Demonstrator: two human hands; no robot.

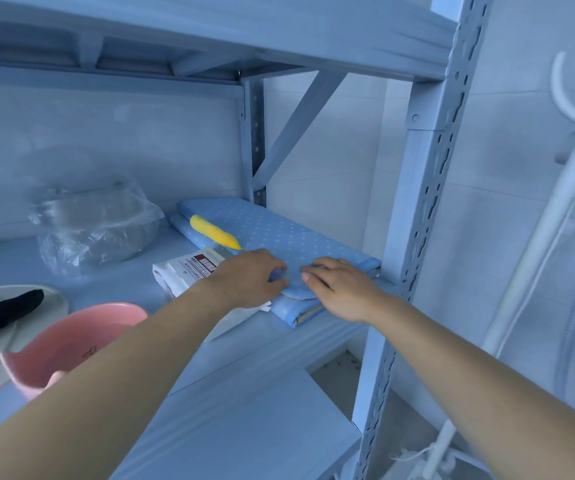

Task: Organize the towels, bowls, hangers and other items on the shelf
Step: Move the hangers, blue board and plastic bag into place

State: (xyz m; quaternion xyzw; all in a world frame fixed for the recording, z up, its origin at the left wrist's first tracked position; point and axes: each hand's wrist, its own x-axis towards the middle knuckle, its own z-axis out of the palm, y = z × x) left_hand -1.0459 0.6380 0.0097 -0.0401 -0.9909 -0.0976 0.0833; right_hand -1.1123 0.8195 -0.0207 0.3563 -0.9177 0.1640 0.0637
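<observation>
Middle shelf board of a pale metal rack (133, 282), contents from right to left:

- Folded blue towel with white dots (279, 233): lies flat at the right end, just beside the near right post (428, 188). Its near corner is covered by both hands.
- Left hand (248, 278) and right hand (343, 289): close together but not touching, each with bent fingers and thumb nipping the towel's near edge.
- Long yellow piece (215, 232): rests on the towel's left side; what it is cannot be told.
- White packet with a red label (185, 271): touches the towel's left edge, its near half hidden under the left hand and forearm.
- Crinkled clear plastic bag (95, 223): far left, contents hard to make out.
- Pink bowl (71, 344): near left, its right side hidden by the forearm.
- White plate (55, 297) carrying a black object (5, 311): both cut off by the left frame edge.

Right of the rack: white pole stand with hooks (549, 216), only partly in view.
</observation>
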